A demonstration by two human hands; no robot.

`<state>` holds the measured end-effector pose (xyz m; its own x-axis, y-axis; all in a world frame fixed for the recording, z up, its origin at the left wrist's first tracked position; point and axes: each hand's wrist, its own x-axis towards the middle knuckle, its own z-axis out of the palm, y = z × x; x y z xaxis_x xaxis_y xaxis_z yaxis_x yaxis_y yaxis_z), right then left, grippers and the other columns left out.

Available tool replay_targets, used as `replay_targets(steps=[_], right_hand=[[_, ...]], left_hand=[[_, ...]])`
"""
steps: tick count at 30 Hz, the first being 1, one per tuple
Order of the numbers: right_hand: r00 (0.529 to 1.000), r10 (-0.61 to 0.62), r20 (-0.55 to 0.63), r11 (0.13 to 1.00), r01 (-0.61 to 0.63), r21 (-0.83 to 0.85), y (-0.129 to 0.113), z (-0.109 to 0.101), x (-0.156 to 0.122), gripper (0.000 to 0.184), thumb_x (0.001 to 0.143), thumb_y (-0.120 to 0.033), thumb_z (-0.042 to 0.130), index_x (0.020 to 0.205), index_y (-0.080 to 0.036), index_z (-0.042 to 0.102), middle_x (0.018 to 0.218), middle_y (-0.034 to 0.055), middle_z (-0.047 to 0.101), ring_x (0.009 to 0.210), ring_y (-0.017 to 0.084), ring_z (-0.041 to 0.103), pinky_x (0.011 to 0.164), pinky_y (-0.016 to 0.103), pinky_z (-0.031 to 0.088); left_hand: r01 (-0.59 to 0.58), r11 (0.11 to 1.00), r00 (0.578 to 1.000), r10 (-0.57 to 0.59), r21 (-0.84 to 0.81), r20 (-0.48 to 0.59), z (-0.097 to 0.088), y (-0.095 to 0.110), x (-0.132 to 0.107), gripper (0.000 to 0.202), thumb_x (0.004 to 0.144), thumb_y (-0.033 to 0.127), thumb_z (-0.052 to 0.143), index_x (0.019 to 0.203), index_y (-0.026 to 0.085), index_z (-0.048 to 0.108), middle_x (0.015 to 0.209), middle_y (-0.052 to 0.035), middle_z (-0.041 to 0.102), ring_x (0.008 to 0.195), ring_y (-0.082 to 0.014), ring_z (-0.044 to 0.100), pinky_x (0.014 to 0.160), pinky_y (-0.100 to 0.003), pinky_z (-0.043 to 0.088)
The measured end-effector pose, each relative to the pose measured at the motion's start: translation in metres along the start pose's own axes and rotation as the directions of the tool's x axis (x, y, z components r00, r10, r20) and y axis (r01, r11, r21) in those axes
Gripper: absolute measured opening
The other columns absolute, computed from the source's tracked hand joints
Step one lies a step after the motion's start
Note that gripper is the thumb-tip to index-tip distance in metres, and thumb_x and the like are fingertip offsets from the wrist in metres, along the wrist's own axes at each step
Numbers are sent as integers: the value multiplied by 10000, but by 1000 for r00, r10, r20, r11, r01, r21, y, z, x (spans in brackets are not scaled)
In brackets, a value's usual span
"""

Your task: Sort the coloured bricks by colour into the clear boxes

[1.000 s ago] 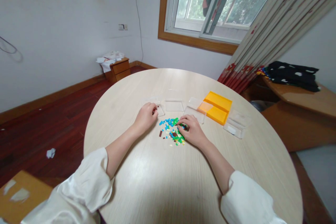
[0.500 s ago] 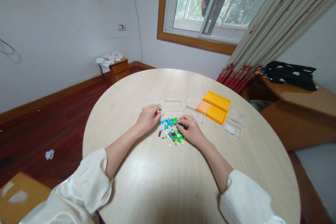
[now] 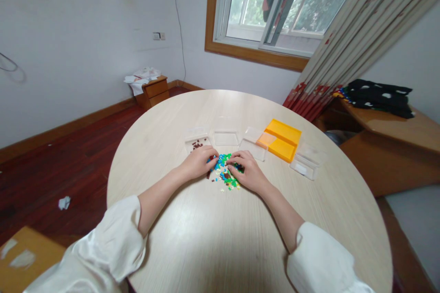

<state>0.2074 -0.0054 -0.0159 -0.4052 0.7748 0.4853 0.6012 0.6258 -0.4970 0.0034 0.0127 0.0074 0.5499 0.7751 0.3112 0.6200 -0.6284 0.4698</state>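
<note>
1. Head view: bricks (image 3: 224, 171) lie in a small loose pile mid-table (image 3: 223, 238).
2. Left hand (image 3: 199, 162): fingers curled, tips on the pile's 9 o'clock edge; cannot tell if it pinches a brick.
3. Right hand (image 3: 249, 171): curled over the pile's 3 o'clock side, tips on bricks; pinch unclear.
4. Clear box (image 3: 195, 143) with brown pieces at 11 o'clock of the pile; yellow box (image 3: 282, 139) at 2 o'clock.
</note>
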Motion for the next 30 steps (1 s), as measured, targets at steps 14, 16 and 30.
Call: replay_targets(steps=[14, 16, 30], right_hand=[[999, 21, 28, 999, -22, 42, 0, 2, 0, 71, 762, -155, 606, 752, -209, 649, 899, 51, 608, 898, 198, 529, 823, 393, 427], [1000, 28, 4, 998, -29, 58, 0, 2, 1, 66, 776, -167, 599, 760, -209, 646, 900, 53, 610, 903, 200, 530, 825, 393, 425], [993, 41, -114, 987, -22, 160, -15, 0, 5, 87, 819, -221, 560, 803, -223, 645, 839, 54, 644, 856, 203, 553, 784, 377, 440]], left_hand=[[-4, 1000, 1000, 4, -21, 3, 1, 0, 0, 121, 826, 183, 528, 811, 159, 646, 758, -35, 622, 756, -159, 558, 721, -263, 415], [-25, 999, 1000, 25, -38, -2, 2, 0, 0, 112, 825, 190, 544, 825, 157, 651, 756, -36, 625, 756, -155, 559, 718, -255, 412], [-34, 986, 999, 34, -161, -3, 7, 6, 0, 124, 832, 220, 562, 796, 151, 659, 746, -35, 658, 697, -131, 567, 673, -232, 412]])
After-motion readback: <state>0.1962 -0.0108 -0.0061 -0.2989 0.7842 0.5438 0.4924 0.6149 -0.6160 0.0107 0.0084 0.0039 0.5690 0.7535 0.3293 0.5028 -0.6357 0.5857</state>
